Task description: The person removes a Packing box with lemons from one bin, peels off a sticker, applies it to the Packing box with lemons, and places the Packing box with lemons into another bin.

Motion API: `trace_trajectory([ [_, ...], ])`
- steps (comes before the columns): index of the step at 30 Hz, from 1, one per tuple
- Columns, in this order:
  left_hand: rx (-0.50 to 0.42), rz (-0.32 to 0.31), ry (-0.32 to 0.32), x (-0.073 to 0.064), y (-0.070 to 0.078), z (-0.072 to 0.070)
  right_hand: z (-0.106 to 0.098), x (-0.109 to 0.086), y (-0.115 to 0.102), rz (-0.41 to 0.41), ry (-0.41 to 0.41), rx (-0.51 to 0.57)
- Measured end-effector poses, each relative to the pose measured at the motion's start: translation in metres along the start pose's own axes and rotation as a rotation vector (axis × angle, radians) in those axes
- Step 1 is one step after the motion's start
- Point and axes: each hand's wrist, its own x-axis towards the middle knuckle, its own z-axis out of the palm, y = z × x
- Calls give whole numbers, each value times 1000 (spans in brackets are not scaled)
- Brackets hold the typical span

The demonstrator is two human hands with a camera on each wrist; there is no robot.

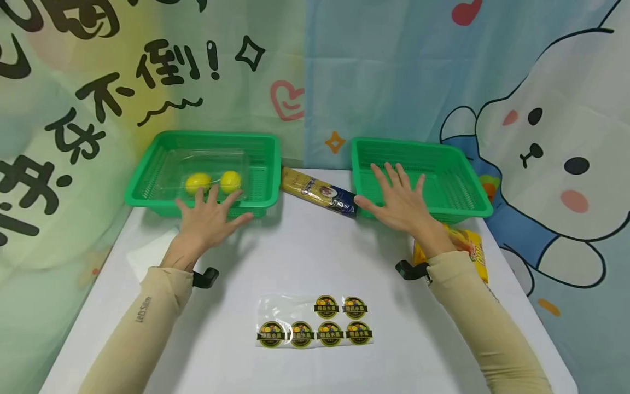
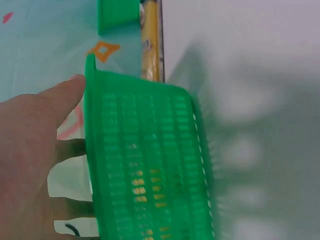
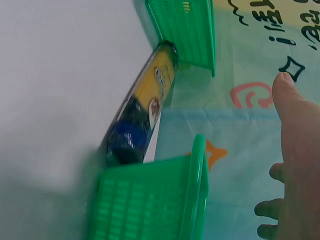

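My left hand, fingers spread, hovers at the near rim of the left green basket. Inside that basket a clear plastic box holds two yellow lemon-like fruits. On the other side my right hand is spread over the near left part of the right green basket, in which nothing else shows. Neither hand holds anything. Between the baskets lies a yellow and dark blue packet, with the right thumb near its end in the head view.
A sheet of round fruit stickers lies at the front middle of the white table. Partly behind the right forearm is a yellow snack bag. A whitish sheet lies by the left wrist. A printed cloth hangs behind.
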Motion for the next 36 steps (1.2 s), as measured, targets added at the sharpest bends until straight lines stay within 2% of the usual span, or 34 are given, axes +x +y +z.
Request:
trace_trajectory([
  [8, -19, -25, 8, -8, -23, 4, 6, 15, -23, -44, -5, 9],
  [21, 2, -45, 45, -12, -39, 15, 11, 36, -61, -106, -10, -18],
  [24, -7, -48, 75, -11, -40, 20, 12, 39, -69, -120, -21, -12],
  [33, -81, -63, 223, -5, -38, 39, 25, 52, -98, -176, -17, 25],
  [36, -106, -79, 240, -2, -36, 40, 27, 57, -108, -190, -2, 27],
])
